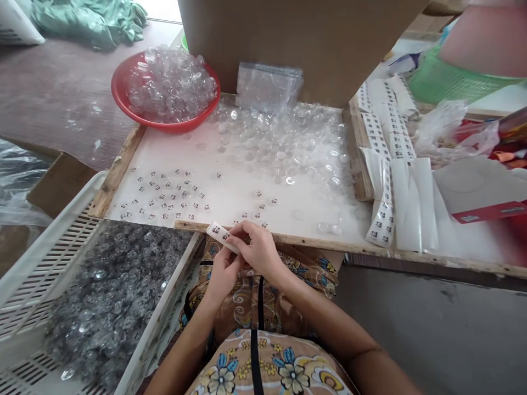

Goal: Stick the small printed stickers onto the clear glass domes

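A short white sticker strip (216, 231) with small dark panda-like prints is held at the table's front edge. My left hand (224, 271) grips its lower end from beneath, fingers closed. Over the strip, my right hand (257, 247) has thumb and index finger pinched at a print. Small clear pieces bearing the same print (162, 196) lie scattered on the white tabletop (230, 184) to the left, with several more just beyond my hands. Plain clear discs (280, 142) are spread across the back of the top.
A red bowl (164, 127) heaped with clear pieces stands back left. A white crate (158, 310) of clear pieces sits lower left. A cardboard panel (296, 44) rises behind, with a plastic bag (268, 88) against it. Sticker strips (381, 192) lie right, past a wooden bar (357, 159).
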Demonstrator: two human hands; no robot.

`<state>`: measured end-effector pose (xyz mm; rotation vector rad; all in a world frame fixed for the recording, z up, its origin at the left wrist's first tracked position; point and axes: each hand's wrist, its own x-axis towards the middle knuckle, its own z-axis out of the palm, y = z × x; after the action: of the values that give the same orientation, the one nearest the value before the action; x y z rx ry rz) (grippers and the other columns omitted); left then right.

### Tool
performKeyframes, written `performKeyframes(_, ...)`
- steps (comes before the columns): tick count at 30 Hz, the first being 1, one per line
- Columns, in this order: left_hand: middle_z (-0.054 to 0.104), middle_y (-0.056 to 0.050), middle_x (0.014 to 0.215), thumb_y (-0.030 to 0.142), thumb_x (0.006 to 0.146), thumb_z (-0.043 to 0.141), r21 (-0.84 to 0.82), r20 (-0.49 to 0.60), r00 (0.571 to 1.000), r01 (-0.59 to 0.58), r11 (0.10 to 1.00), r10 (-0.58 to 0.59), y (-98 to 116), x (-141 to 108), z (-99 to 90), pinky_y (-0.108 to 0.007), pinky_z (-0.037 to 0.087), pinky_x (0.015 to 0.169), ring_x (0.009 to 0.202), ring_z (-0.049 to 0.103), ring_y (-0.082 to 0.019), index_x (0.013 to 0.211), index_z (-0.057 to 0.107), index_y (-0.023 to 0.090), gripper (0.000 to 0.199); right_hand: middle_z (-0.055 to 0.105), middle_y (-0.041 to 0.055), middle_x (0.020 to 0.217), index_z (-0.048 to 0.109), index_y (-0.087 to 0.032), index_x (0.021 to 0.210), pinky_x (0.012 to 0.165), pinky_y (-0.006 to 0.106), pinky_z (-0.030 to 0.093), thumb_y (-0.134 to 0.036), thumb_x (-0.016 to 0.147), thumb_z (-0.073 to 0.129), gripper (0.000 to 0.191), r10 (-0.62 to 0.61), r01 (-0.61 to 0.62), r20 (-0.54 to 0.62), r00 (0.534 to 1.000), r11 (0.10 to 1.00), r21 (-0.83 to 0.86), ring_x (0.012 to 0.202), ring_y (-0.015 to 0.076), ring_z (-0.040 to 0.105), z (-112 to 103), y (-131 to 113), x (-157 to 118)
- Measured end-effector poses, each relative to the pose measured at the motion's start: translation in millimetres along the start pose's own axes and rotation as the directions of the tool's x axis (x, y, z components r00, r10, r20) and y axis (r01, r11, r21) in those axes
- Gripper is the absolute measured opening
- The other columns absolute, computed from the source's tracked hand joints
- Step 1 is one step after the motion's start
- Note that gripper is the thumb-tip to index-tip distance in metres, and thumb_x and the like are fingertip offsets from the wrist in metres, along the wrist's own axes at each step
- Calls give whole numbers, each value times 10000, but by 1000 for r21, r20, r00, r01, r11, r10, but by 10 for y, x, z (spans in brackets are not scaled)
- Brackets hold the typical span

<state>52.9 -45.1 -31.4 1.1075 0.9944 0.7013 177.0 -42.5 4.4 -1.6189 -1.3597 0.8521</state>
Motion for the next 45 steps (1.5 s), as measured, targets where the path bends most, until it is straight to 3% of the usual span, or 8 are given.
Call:
performKeyframes(16, 721, -44, 810, 267, 794, 636, 19, -48, 999, 0, 1000, 1, 27, -22, 71, -303, 500, 731, 785, 642, -215, 815, 653, 147, 123, 690, 9, 783, 628, -229, 792, 670, 295, 486, -200, 814, 666, 53, 54, -46, -67, 996, 993, 113, 736, 183, 637, -11, 62, -82)
performKeyframes(23, 732, -46, 848, 272, 794, 653, 63, -66, 998, -17, 998, 22, 44, 10, 44, -318, 520, 762, 830, 655, -228, 847, 669, 150, 134, 669, 50, 937, 598, -227, 778, 853, 364, 480, -187, 873, 623, 106, -185, 192, -118, 976, 980, 47, 944, 211, 610, 11, -11, -115)
performKeyframes(25, 720, -42, 829, 313, 795, 680, 18, -58, 998, 24, 1000, -22, 51, 12, 28, -326, 544, 737, 803, 663, -226, 890, 679, 149, 190, 653, 47, 919, 596, -222, 785, 817, 339, 493, -226, 877, 628, 98, -173, 186, -101, 980, 974, 128, 913, 195, 611, -110, 7, -80)
performKeyframes(28, 718, -54, 891, 383, 800, 703, -52, -32, 994, 101, 994, -103, 58, 5, 1, -348, 585, 709, 827, 684, -241, 990, 689, 160, 293, 614, 11, 756, 571, -215, 804, 650, 288, 478, -342, 862, 649, 159, -5, 25, -93, 996, 977, 213, 709, 160, 577, -505, 199, 26)
performKeyframes(32, 717, -61, 915, 398, 800, 713, -46, -18, 994, 106, 993, -107, 41, -10, -11, -356, 605, 708, 859, 700, -255, 1011, 696, 175, 307, 572, 1, 668, 547, -209, 789, 551, 269, 383, -451, 822, 644, 263, 165, -184, -336, 927, 983, -25, 600, 142, 489, -1181, 651, 147)
performKeyframes(34, 719, -66, 910, 401, 797, 714, -62, -7, 994, 111, 992, -111, 23, -14, 3, -366, 610, 701, 852, 705, -260, 1012, 693, 172, 315, 585, 7, 657, 546, -208, 775, 563, 277, 375, -462, 821, 609, 265, 212, -273, -342, 916, 952, -141, 596, 147, 498, -1404, 831, 160)
performKeyframes(39, 726, -82, 944, 399, 782, 723, -84, 2, 992, 126, 988, -126, 11, -21, 32, -379, 617, 703, 863, 714, -272, 1006, 690, 167, 324, 611, 23, 656, 555, -213, 736, 563, 286, 358, -460, 802, 564, 255, 270, -339, -251, 930, 892, -298, 594, 163, 506, -1497, 939, 118)
performKeyframes(45, 714, -62, 895, 392, 802, 714, -65, -7, 993, 113, 991, -114, 20, -23, -13, -382, 622, 715, 841, 707, -256, 1019, 693, 168, 312, 615, 17, 656, 569, -213, 722, 585, 288, 366, -418, 787, 562, 215, 283, -349, -242, 928, 888, -301, 606, 161, 513, -1486, 835, 106)
